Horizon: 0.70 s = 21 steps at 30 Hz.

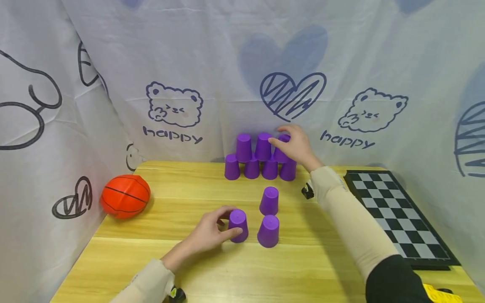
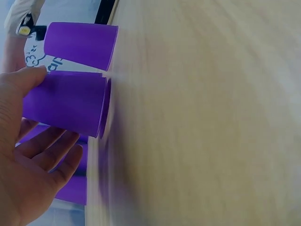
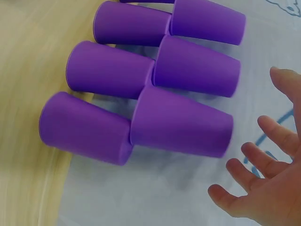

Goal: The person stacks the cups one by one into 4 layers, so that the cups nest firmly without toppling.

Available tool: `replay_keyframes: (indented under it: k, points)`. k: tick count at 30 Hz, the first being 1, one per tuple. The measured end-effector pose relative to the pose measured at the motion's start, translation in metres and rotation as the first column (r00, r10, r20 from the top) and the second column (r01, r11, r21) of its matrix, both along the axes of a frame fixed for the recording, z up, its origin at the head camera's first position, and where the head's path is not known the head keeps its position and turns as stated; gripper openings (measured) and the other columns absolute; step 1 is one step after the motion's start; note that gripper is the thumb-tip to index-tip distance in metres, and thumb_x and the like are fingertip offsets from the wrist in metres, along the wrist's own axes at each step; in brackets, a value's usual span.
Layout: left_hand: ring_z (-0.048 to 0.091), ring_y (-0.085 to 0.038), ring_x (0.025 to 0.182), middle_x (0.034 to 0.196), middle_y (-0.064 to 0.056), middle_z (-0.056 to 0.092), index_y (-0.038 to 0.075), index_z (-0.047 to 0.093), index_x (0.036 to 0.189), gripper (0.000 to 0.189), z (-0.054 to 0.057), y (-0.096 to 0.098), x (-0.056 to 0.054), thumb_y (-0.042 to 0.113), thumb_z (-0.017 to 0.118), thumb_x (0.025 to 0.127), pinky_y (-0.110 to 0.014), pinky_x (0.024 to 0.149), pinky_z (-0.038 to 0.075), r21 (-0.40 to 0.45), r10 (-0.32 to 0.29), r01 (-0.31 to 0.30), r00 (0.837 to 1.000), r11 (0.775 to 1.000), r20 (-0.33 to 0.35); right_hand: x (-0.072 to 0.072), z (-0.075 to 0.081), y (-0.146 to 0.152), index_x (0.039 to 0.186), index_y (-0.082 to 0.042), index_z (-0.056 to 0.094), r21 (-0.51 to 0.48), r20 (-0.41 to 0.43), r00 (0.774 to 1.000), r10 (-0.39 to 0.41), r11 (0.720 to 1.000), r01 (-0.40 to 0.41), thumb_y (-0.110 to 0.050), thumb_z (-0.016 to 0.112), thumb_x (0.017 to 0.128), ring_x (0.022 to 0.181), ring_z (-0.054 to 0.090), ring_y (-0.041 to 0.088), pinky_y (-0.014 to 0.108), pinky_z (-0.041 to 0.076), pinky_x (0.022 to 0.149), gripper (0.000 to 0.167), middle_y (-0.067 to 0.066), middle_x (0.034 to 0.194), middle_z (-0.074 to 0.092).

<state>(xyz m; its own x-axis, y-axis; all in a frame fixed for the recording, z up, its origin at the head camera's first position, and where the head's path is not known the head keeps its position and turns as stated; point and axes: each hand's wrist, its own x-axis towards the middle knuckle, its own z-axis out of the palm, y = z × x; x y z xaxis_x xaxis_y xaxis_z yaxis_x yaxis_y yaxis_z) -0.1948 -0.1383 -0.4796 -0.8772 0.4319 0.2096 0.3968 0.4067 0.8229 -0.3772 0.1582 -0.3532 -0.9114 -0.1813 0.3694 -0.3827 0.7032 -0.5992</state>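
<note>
My left hand (image 1: 208,231) pinches an upside-down purple cup (image 1: 238,219) near the front of the table, thumb on one side and fingers round the other. In the left wrist view a second rim edge shows at the mouth of this cup (image 2: 66,103). At the back, purple cups stand upside down in two tiers. My right hand (image 1: 297,147) is over the upper tier's right cup (image 1: 280,155). The right wrist view shows its fingers spread and apart from that cup (image 3: 183,123). Two more upside-down cups, one nearer (image 1: 268,232) and one farther (image 1: 270,202), stand right of the held cup.
An orange-red basketball (image 1: 126,196) sits at the table's left edge. A black-and-white checkered board (image 1: 398,210) lies on the right. Something yellow (image 1: 441,294) shows at the lower right corner. A printed white curtain (image 1: 223,63) hangs close behind the cups.
</note>
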Motion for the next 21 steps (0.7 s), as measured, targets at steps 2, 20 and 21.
replay_keyframes:
  k: [2,20,21]
  points:
    - [0.071,-0.021,0.111,0.122,0.001,0.075,0.015,0.063,0.137,0.051,0.001,0.0,-0.002,0.03,0.083,0.092,-0.039,0.09,0.06,-0.003,0.019,-0.019,1.0,1.0,-0.014,0.004,0.002,0.004,0.134,0.002,0.066,-0.004,-0.02,1.0,-0.001,1.0,0.001,-0.037,0.076,0.094,0.139,0.053,0.04,0.053,0.04,0.121,0.056,0.023,0.142,0.062]
    - [0.072,-0.023,0.108,0.122,-0.005,0.076,0.014,0.066,0.135,0.05,0.017,0.002,-0.034,0.028,0.084,0.091,-0.042,0.089,0.062,0.041,0.112,-0.11,0.991,0.993,-0.078,0.062,-0.03,0.024,0.133,0.0,0.068,-0.038,-0.064,0.992,0.107,0.993,-0.109,-0.033,0.081,0.093,0.125,0.062,0.042,0.057,0.049,0.108,0.053,0.021,0.132,0.069]
    - [0.072,-0.023,0.107,0.122,-0.006,0.076,0.014,0.066,0.135,0.05,0.019,0.003,-0.036,0.027,0.085,0.091,-0.043,0.089,0.062,0.047,0.116,-0.113,0.989,0.993,-0.087,0.066,-0.032,0.024,0.133,-0.001,0.068,-0.036,-0.06,0.992,0.112,0.993,-0.114,-0.033,0.081,0.093,0.125,0.063,0.042,0.056,0.05,0.109,0.052,0.02,0.132,0.069]
